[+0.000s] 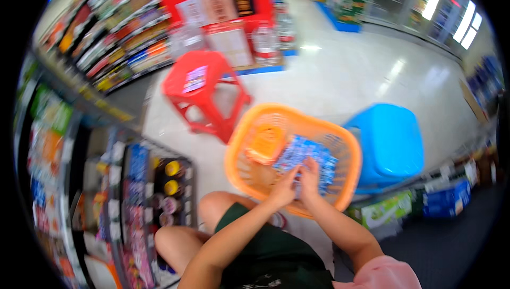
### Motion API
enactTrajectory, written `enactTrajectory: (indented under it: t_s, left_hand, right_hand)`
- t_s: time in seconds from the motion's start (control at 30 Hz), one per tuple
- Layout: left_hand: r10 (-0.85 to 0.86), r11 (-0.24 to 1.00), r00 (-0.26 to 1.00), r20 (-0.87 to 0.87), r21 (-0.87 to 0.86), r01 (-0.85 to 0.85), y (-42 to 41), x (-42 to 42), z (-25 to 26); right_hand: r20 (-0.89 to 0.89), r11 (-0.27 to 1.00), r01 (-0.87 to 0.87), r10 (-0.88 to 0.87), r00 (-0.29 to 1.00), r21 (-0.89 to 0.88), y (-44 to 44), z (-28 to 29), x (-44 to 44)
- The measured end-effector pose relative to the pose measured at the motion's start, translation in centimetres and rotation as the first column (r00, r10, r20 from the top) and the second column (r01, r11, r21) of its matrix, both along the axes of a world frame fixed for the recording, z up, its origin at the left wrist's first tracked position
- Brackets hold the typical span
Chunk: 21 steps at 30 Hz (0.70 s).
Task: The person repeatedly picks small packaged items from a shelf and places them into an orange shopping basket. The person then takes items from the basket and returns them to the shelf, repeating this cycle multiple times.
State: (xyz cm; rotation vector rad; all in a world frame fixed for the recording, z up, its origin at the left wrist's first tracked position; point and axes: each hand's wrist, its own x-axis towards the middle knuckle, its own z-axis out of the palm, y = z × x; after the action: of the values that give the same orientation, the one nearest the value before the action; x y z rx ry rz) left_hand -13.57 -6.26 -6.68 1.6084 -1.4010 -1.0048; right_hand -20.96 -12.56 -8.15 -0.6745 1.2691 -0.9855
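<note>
An orange plastic basket [293,113] stands on the floor before me. Inside lie several small blue-and-white packages [305,151], side by side, and an orange packet or container [265,143] at the left. My left hand [286,185] and my right hand [309,175] are close together over the basket's near part, at the edge of the blue packages. Blur hides whether the fingers hold one of them.
A red plastic stool [199,74] with a small purple packet on top stands beyond the basket to the left. Touching or close to the basket's right side is a blue plastic stool [398,141]. Stocked shelves [113,193] line the left; boxed goods [386,209] sit at the right.
</note>
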Motion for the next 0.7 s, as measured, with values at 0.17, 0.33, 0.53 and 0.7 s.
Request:
enactTrajectory:
  t_s: [0.17,0.33,0.53,0.7]
  left_hand:
    - [0.294,0.927,0.948,-0.122,-0.203,-0.314,2.5,7.7,5.7]
    - [0.617,0.754,0.784,-0.075,-0.228,-0.616,8.9,18.2,9.6]
    - [0.878,0.478,0.44,0.188,-0.294,-0.828,18.9,29.6,7.6]
    - [0.879,0.331,0.182,0.44,-0.289,-0.898,24.6,37.0,5.8]
  right_hand:
    - [0.342,0.954,-0.267,0.298,0.891,-0.136,3.1,7.6,8.0]
    - [0.364,0.776,-0.566,0.63,0.685,-0.278,8.0,11.0,18.5]
    - [0.593,0.5,-0.861,0.724,0.353,-0.097,13.9,11.2,29.8]
    - [0.749,0.394,-0.918,0.621,0.232,-0.042,17.7,7.5,37.8]
